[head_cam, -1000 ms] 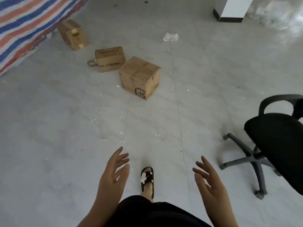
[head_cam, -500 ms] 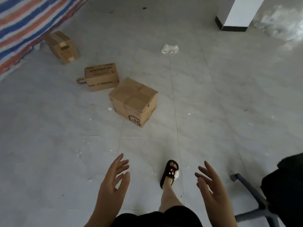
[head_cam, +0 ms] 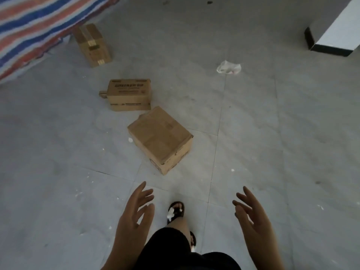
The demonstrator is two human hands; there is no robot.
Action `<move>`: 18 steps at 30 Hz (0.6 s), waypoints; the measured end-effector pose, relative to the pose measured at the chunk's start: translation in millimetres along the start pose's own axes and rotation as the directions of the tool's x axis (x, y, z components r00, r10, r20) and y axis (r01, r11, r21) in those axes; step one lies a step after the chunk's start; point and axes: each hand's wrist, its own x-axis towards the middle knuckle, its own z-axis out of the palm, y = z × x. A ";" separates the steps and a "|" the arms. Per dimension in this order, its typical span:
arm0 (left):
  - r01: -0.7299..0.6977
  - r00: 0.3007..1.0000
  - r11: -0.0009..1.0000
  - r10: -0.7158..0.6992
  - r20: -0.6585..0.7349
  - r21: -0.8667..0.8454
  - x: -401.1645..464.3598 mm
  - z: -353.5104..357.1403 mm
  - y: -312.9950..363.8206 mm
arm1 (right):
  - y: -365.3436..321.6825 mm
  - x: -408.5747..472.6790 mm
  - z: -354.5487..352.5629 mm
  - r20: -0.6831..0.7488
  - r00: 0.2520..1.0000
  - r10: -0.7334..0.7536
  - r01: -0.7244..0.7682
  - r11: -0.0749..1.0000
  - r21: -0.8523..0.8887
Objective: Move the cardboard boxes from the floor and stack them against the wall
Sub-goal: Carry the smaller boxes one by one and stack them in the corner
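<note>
Three cardboard boxes lie on the grey tiled floor. The nearest box (head_cam: 160, 139) sits turned at an angle just ahead of my feet. A printed box (head_cam: 129, 94) with a side flap lies behind it. The farthest box (head_cam: 92, 44) stands by the striped tarp. My left hand (head_cam: 134, 217) and my right hand (head_cam: 251, 213) are held out low in front of me, fingers spread and relaxed, holding nothing. Both hands are short of the nearest box and touch nothing.
A red, white and blue striped tarp (head_cam: 33, 26) covers the upper left. A white pillar with a black base (head_cam: 331, 39) stands at the upper right. A crumpled white bag (head_cam: 228, 67) lies on the floor. My sandalled foot (head_cam: 175, 211) steps forward between my hands.
I have walked closer to the boxes, which now appear larger and nearer. The black office chair has left the view at the right. My hands stay open.
</note>
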 end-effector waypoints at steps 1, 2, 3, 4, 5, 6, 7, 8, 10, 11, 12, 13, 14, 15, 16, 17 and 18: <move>0.012 1.000 1.000 -0.012 -0.023 -0.006 14.1 6.8 0.9 | -2.7 19.9 0.1 0.021 1.000 -0.003 0.003 1.000 -0.008; 0.021 0.999 1.000 -0.021 -0.041 -0.002 29.0 14.1 1.6 | -5.4 40.5 0.6 0.038 0.999 -0.014 0.015 1.000 -0.021; 0.026 0.998 1.000 -0.026 -0.052 0.009 44.2 22.7 3.8 | -9.4 61.3 0.7 0.051 0.998 -0.024 0.026 0.999 -0.040; 0.033 0.997 0.999 -0.032 -0.064 0.019 61.1 31.6 6.7 | -13.5 82.9 0.8 0.058 0.998 -0.036 0.039 0.998 -0.058; 0.041 0.996 0.999 -0.039 -0.075 0.019 78.7 39.8 9.6 | -16.1 104.0 0.4 0.063 0.997 -0.040 0.045 0.997 -0.069; 0.051 0.995 0.999 -0.050 -0.088 0.013 95.4 47.1 13.5 | -18.9 123.6 -0.8 0.072 0.997 -0.036 0.041 0.996 -0.077; 0.055 0.993 0.998 -0.054 -0.108 0.005 111.1 52.8 20.4 | -24.4 142.7 -1.9 0.079 0.996 -0.029 0.036 0.996 -0.086; 0.053 0.990 0.999 -0.051 -0.132 0.010 125.8 57.1 27.7 | -31.9 162.3 -2.0 0.086 0.996 -0.032 0.040 0.994 -0.098; 0.062 0.983 0.998 -0.060 -0.172 0.007 149.6 62.8 34.8 | -43.6 198.7 -0.8 0.130 0.991 -0.026 0.042 0.992 -0.119; 0.082 0.977 0.996 -0.084 -0.198 -0.019 158.5 65.3 36.2 | -48.2 215.5 1.2 0.165 0.986 -0.017 0.038 0.991 -0.129; 0.103 0.967 0.994 -0.109 -0.229 -0.038 166.2 67.7 36.6 | -52.3 232.4 4.2 0.195 0.981 -0.010 0.038 0.989 -0.140; 0.118 0.957 0.992 -0.124 -0.264 -0.039 173.0 70.5 37.2 | -55.6 249.2 7.3 0.219 0.976 -0.002 0.036 0.988 -0.150; 0.131 0.943 0.991 -0.135 -0.303 -0.032 179.9 73.4 36.8 | -57.6 266.7 10.6 0.246 0.969 0.006 0.035 0.987 -0.159; 0.152 0.928 0.988 -0.154 -0.339 -0.032 186.3 76.6 35.3 | -58.8 283.6 14.0 0.279 0.960 0.019 0.030 0.985 -0.171; 0.180 0.910 0.983 -0.182 -0.373 -0.041 192.8 79.9 32.7 | -59.5 300.0 18.1 0.317 0.948 0.032 0.029 0.982 -0.187; 0.202 0.892 0.978 -0.205 -0.403 -0.053 200.8 83.2 27.6 | -58.9 317.2 23.1 0.357 0.933 0.049 0.028 0.978 -0.206; 0.229 0.872 0.971 -0.234 -0.431 -0.064 208.4 87.1 19.2 | -56.0 334.8 27.7 0.402 0.913 0.069 0.027 0.974 -0.227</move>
